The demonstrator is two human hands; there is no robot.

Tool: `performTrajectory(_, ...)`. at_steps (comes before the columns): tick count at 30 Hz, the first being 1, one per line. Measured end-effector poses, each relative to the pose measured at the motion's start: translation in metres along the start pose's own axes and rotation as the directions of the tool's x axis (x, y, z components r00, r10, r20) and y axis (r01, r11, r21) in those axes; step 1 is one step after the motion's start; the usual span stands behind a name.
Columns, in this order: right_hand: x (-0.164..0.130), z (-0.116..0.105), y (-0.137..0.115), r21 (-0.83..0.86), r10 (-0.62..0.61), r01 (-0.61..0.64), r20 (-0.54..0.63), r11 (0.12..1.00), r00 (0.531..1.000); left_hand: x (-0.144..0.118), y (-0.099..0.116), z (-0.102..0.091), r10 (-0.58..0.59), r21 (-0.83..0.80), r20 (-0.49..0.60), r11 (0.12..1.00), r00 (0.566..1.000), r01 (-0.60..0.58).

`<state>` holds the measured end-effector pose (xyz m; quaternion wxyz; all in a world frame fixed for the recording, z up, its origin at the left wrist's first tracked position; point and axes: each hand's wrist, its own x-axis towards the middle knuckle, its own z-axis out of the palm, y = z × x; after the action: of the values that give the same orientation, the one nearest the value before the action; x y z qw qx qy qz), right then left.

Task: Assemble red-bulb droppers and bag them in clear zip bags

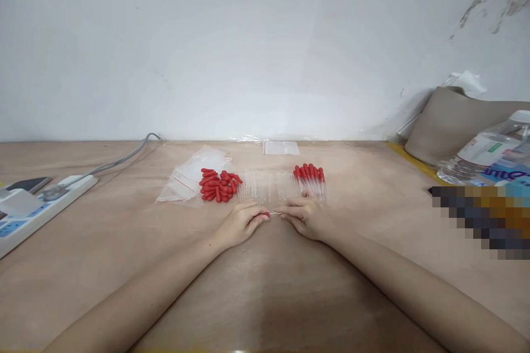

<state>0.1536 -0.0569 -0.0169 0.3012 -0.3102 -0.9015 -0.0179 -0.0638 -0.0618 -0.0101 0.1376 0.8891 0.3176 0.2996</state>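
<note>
Hands meet at the table's middle: your left hand (242,223) pinches a red rubber bulb (266,214), your right hand (304,215) pinches a clear glass tube (278,213). Keep both level and aligned; press gently so the glass won't snap

On the tabletop (103,265) we see red rubber caps (218,185) in a pile, clear glass tubes (265,186), finished droppers (311,179), plastic bags (188,179), a power strip (37,204) and a water bottle (482,157).
</note>
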Motion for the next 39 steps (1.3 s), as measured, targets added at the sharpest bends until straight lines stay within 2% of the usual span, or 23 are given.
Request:
performTrajectory(3,0.000,0.000,-0.003,-0.069,-0.024,0.024,-0.001,0.997,1.000,-0.001,0.000,0.001,0.019,0.045,-0.003,0.999,1.000,-0.019)
performTrajectory(7,0.002,0.003,-0.009,-0.071,-0.002,0.005,0.035,0.997,0.999,-0.002,0.000,0.003,0.049,0.093,-0.009,0.995,0.999,-0.048)
performTrajectory(12,0.008,0.003,-0.013,0.034,0.067,-0.073,0.153,0.997,0.986,-0.001,-0.002,0.003,0.091,0.109,-0.009,0.990,0.996,-0.089)
performTrajectory(17,0.016,-0.002,-0.015,0.199,0.119,-0.186,0.308,0.962,0.944,-0.001,-0.002,0.004,0.122,0.125,0.003,0.985,0.993,-0.122)
performTrajectory(21,0.022,-0.010,-0.015,0.262,0.144,-0.252,0.372,0.932,0.917,-0.001,-0.006,0.006,0.136,0.144,0.004,0.980,0.991,-0.135)
performTrajectory(26,0.027,-0.026,-0.014,0.265,0.106,-0.218,0.379,0.939,0.919,0.000,-0.011,0.002,0.106,0.186,-0.079,0.978,0.991,-0.089)
performTrajectory(29,0.025,-0.040,-0.003,0.285,0.205,-0.322,0.372,0.903,0.905,-0.001,-0.014,-0.007,0.033,0.262,-0.184,0.965,0.982,0.016)
performTrajectory(31,0.022,-0.052,0.014,0.264,0.366,-0.459,0.335,0.848,0.868,-0.003,-0.016,-0.012,0.002,0.315,-0.239,0.946,0.971,0.076)
performTrajectory(32,0.019,-0.059,0.026,0.250,0.462,-0.536,0.302,0.806,0.834,-0.004,-0.018,-0.013,-0.007,0.333,-0.260,0.938,0.966,0.096)
performTrajectory(33,0.016,-0.064,0.039,0.231,0.560,-0.611,0.250,0.758,0.790,-0.004,-0.019,-0.014,-0.013,0.345,-0.276,0.932,0.961,0.111)
performTrajectory(35,0.007,-0.073,0.067,0.150,0.751,-0.754,0.090,0.640,0.655,-0.005,-0.021,-0.014,-0.022,0.358,-0.292,0.924,0.956,0.131)
performTrajectory(36,0.002,-0.075,0.080,0.099,0.802,-0.801,0.035,0.591,0.596,-0.004,-0.021,-0.013,-0.026,0.362,-0.289,0.922,0.957,0.134)
performTrajectory(39,-0.013,-0.071,0.106,-0.017,0.885,-0.885,0.021,0.465,0.465,-0.003,-0.022,-0.011,-0.039,0.369,-0.274,0.918,0.961,0.143)
